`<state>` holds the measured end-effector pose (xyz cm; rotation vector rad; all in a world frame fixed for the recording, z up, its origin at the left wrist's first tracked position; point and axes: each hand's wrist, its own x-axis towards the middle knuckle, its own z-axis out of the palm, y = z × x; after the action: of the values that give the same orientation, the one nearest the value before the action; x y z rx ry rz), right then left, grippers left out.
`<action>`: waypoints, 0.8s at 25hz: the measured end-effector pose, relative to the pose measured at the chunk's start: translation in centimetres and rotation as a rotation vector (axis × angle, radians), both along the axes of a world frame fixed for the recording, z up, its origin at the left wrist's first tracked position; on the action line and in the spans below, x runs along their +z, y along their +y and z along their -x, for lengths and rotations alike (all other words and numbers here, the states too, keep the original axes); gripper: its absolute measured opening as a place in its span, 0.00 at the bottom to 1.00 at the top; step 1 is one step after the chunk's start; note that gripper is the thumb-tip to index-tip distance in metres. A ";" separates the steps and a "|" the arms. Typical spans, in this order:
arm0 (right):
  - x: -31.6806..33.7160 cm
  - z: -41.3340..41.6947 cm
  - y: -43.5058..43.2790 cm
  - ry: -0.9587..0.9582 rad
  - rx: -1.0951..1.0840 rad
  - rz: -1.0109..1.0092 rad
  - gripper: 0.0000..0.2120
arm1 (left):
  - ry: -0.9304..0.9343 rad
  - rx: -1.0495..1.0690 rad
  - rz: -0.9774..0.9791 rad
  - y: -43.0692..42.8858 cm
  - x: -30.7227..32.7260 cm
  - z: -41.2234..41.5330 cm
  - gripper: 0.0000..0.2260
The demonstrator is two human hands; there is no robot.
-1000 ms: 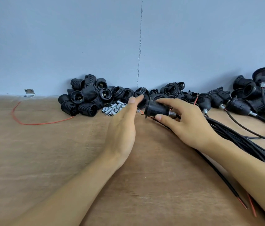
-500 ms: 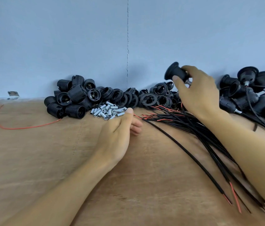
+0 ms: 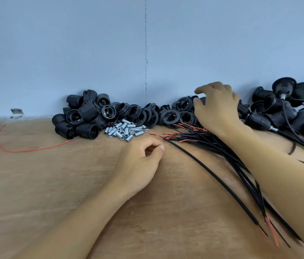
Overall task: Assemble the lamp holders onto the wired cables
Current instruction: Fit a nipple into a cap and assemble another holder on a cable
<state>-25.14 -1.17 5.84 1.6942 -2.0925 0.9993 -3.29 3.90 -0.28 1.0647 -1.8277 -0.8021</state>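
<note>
Fingers (image 3: 206, 88) of my right hand (image 3: 217, 111) spread and slack, gripping nothing, poised over the black rings (image 3: 171, 114) by the wall; whether they touch, I cannot tell. Left hand (image 3: 140, 161) rests on the worktop (image 3: 35, 184), fingers loosely curled, nothing seen inside. Cables (image 3: 199, 141): stripped red ends lie just right of my left fingers, long axis running diagonally toward me under the right forearm. Left hand is nearer those ends. Lamp holders (image 3: 84, 116) piled further left; metal sleeves (image 3: 125, 130) just beyond the left knuckles.
</note>
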 end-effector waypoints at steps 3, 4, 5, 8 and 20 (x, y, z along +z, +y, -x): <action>-0.3 -3.1 0.2 0.027 0.130 -0.046 0.13 | -0.006 0.007 0.000 -0.1 0.0 0.0 0.09; -0.6 -4.0 0.3 0.032 0.175 -0.069 0.13 | -0.006 0.009 0.003 -0.1 -0.1 0.0 0.09; -0.9 -4.6 0.3 0.036 0.215 -0.099 0.14 | -0.002 0.011 0.009 -0.2 -0.1 0.0 0.09; -2.1 -5.9 0.2 0.104 0.206 -0.240 0.18 | 0.028 0.037 0.011 -0.2 -0.1 0.0 0.09; -4.2 -6.3 -1.3 0.036 0.004 -0.064 0.11 | 0.230 0.131 -0.221 -1.2 0.0 -0.7 0.12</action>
<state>-18.80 -2.47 1.63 1.7336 -2.1204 0.9049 -2.61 2.69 -0.29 1.1660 -1.4868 -1.0192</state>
